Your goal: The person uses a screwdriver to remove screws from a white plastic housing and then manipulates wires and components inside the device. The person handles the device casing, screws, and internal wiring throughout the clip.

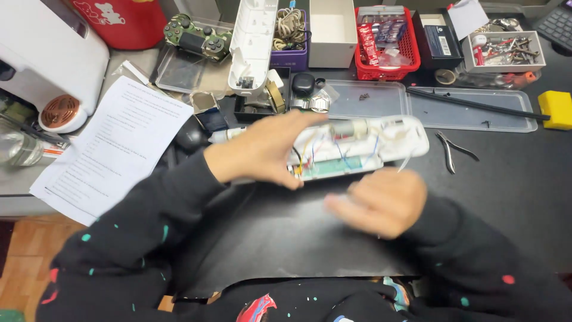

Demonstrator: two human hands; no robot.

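My left hand (pixel 265 149) grips the near end of a long white opened device (pixel 381 146) with a small motor, coloured wires and a green circuit board showing inside. It is held just above the black table (pixel 524 179). My right hand (pixel 381 203) hovers below the device, blurred, fingers loosely curled with nothing visible in them. Both arms wear black sleeves with coloured specks.
Small pliers (pixel 453 152) lie right of the device. Behind it sit a clear plastic lid (pixel 476 110), a white cover half (pixel 253 45), a red basket (pixel 387 42), a tray of screws and bits (pixel 503 50), a yellow block (pixel 557 109), a game controller (pixel 196 37) and printed sheets (pixel 113 149).
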